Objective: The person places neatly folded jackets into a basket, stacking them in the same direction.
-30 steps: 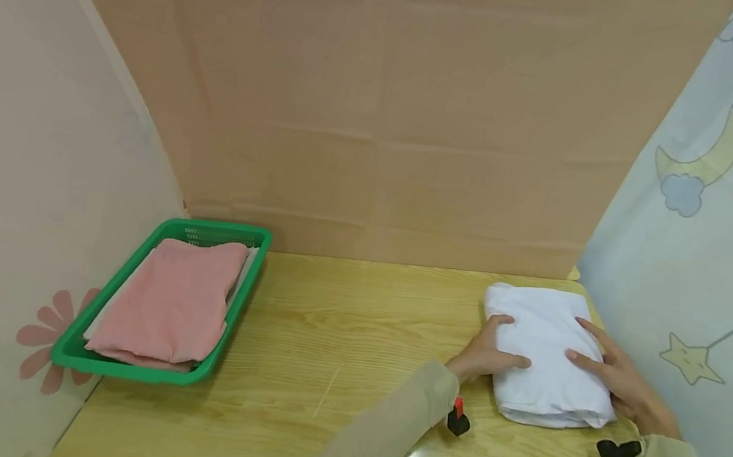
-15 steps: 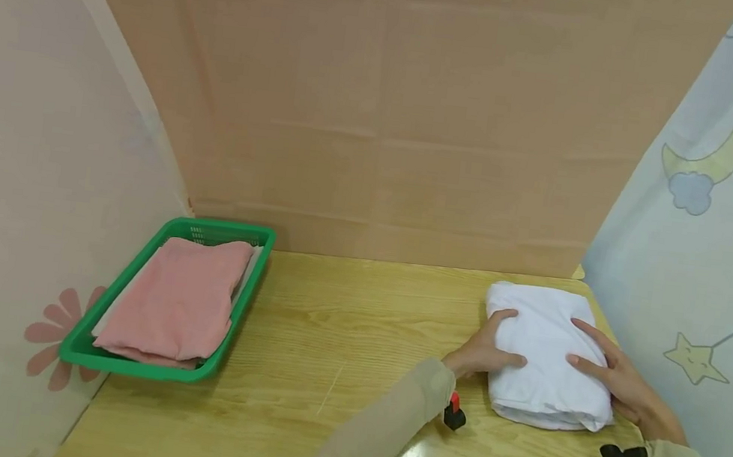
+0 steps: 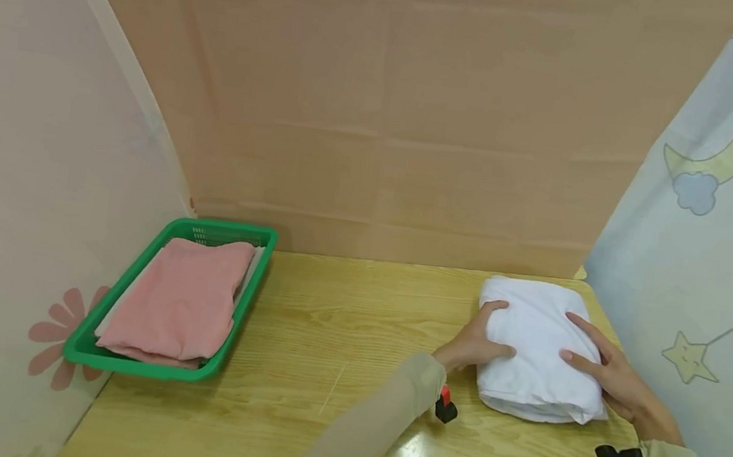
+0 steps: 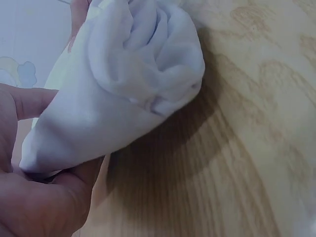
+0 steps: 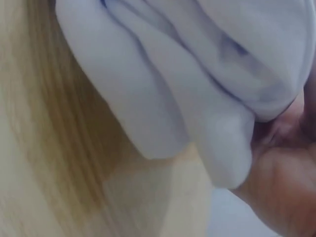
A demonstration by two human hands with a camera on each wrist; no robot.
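Note:
A thick folded white cloth (image 3: 539, 346) is at the right side of the wooden table, gripped from both sides. My left hand (image 3: 477, 343) holds its left edge, thumb on top; in the left wrist view, fingers curl under the cloth (image 4: 98, 108). On the opposite edge, my right hand (image 3: 615, 374) grips with thumb and a finger over the top, its other fingers hidden. Loose folds of the cloth (image 5: 197, 74) hang beside the palm in the right wrist view. The cloth's underside appears slightly off the table, with a shadow below.
A green plastic basket (image 3: 70, 349) stands at the table's left, holding a folded pink cloth (image 3: 178, 297) over a whitish one. Wood tabletop (image 3: 343, 316) lies between basket and hands. A brown backdrop (image 3: 387, 110) and printed side walls enclose the table.
Both hands and the white cloth have shifted slightly left and up in the head view. Both hands keep their hold; the basket stays put, apart from a small camera shift.

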